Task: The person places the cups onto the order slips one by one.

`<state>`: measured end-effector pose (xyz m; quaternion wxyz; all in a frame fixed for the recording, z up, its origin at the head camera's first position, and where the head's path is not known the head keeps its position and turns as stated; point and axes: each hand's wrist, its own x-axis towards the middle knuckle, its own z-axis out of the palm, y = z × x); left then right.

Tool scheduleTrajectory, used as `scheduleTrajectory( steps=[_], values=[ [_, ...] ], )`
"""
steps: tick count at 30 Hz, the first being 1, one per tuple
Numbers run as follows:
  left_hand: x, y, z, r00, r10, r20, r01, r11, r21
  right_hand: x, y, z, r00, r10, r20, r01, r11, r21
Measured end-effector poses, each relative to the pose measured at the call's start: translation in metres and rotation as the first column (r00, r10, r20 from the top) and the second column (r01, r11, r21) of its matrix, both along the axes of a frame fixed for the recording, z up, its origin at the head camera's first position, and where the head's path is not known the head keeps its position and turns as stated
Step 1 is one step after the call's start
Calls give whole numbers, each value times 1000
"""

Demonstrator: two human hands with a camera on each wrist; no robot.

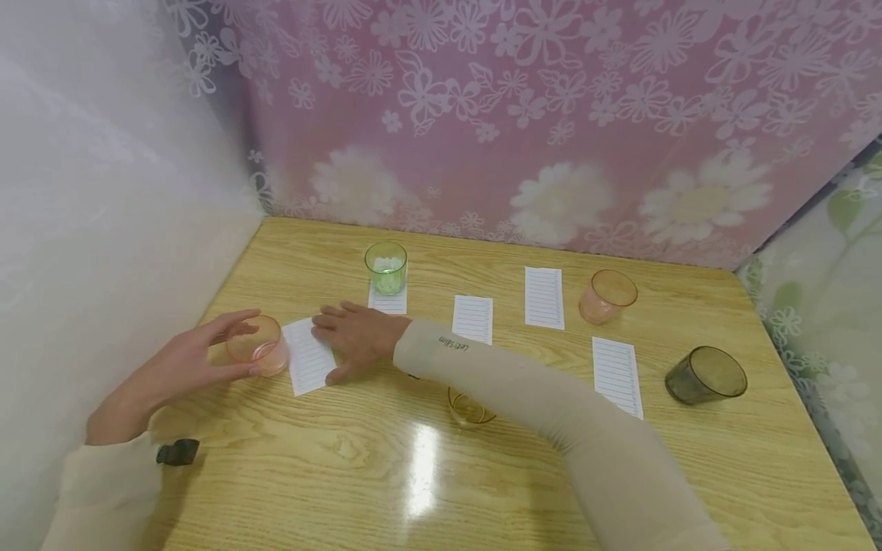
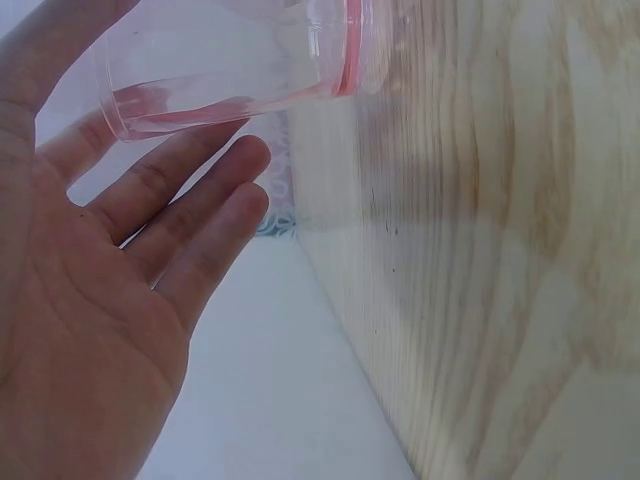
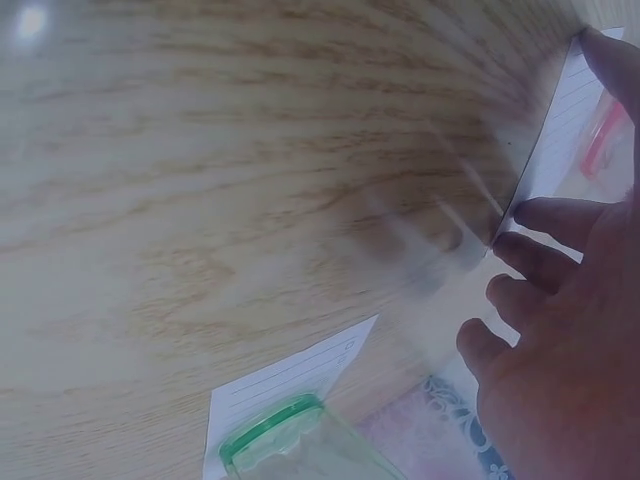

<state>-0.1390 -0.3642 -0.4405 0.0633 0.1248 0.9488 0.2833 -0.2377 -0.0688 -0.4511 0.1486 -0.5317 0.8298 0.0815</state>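
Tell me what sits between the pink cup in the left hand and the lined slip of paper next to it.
Nothing visible. The pink cup, held by the left hand, stands right at the slip's left edge. The right hand presses flat on the slip's far side.

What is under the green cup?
The green cup stands on the far end of a lined paper slip. The slip's near part shows; the part beneath the cup is covered.

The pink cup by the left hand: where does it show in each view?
Head: pink cup at the table's left, left hand round it.
Left wrist: pink cup at top, above the fingers.
Right wrist: only a pink blur at the right edge, probably it.
Shared landmark: the lined paper slip beside it, under the right hand.
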Motion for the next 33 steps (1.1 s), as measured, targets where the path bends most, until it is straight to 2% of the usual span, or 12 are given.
scheduleTrajectory(
  steps=[9, 16, 33],
  values=[
    [-7, 10, 1, 1000, -21, 18, 21, 999, 25, 6, -8, -1, 999, 4, -33, -2, 999, 41],
    [-10, 18, 0, 999, -30, 15, 30, 1000, 2, 9, -13, -3, 998, -6, -58, 10, 997, 72],
    [-14, 31, -1, 997, -53, 47, 51, 998, 30, 8, -15, -4, 999, -28, -28, 30, 997, 65]
  ],
)
